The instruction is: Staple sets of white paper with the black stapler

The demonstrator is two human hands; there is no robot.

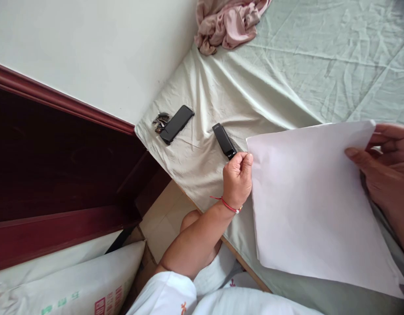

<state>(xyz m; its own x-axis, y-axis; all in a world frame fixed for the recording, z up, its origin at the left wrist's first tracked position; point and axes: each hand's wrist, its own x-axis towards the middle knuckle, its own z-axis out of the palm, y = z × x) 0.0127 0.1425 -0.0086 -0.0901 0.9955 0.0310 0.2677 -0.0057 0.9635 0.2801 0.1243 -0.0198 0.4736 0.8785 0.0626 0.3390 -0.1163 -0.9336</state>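
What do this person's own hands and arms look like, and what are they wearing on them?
Both the left hand and right hand are ungloved. A thin red cord bracelet with a small pale bead circles the left wrist. The left forearm is bare below a white sleeve bearing an orange mark. No sleeve shows on the right.
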